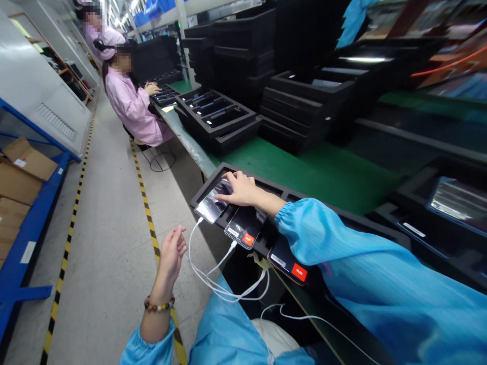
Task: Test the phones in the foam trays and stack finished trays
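My right hand (241, 190) lies over a phone (211, 205) at the near end of a black foam tray (196, 195). Its thumb rests on the lit screen, and the fingers are spread toward the far edge. A white charging cable (192, 235) is plugged into this phone. Beside it sits a second phone (243, 223) with a red sticker, also cabled. A third phone (287, 261) with a red sticker lies under my right sleeve. My left hand (174, 248) hangs in the air left of the cables, fingers curled in, with nothing visible in them.
Another black tray of phones (216, 109) stands farther along the green bench (315, 167). Black trays are stacked (300, 109) behind. A person in pink (127, 101) sits at the bench. Boxes (19, 187) fill a blue rack (28, 248) at left. More phones (460, 200) lie at right.
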{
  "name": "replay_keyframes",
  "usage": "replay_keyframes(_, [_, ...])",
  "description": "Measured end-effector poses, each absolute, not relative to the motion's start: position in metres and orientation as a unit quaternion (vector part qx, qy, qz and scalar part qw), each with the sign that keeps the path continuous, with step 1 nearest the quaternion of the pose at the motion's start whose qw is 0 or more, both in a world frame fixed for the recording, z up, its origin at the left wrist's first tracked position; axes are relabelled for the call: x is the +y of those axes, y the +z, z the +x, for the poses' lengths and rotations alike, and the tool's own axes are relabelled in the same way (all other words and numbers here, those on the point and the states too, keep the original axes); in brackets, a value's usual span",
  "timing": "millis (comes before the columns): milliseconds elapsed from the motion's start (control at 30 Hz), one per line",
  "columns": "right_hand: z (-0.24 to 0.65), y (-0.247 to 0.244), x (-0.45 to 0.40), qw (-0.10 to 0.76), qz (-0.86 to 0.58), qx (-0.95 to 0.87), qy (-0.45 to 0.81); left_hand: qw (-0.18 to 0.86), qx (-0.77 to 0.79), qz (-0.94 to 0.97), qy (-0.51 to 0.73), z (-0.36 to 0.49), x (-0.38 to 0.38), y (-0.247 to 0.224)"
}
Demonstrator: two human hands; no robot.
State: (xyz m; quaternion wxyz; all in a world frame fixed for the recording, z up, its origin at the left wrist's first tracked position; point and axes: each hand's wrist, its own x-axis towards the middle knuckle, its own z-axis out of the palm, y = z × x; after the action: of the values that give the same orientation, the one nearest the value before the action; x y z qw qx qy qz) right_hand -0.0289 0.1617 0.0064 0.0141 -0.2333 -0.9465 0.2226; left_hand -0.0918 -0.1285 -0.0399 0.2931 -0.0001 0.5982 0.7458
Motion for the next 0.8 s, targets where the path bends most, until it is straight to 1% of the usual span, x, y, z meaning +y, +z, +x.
replay_keyframes(600, [-0.028, 0.011, 0.156, 0.005, -0.242, -0.945, 0.22, 0.302, 0.564, -0.029, 0.768, -0.095, -0.139, -0.053])
replay_keyframes(800, [-0.011, 0.032, 0.163, 0.018, -0.253, -0.936, 0.243, 0.275, 0.599, -0.019, 0.751, -0.101, -0.148, -0.071])
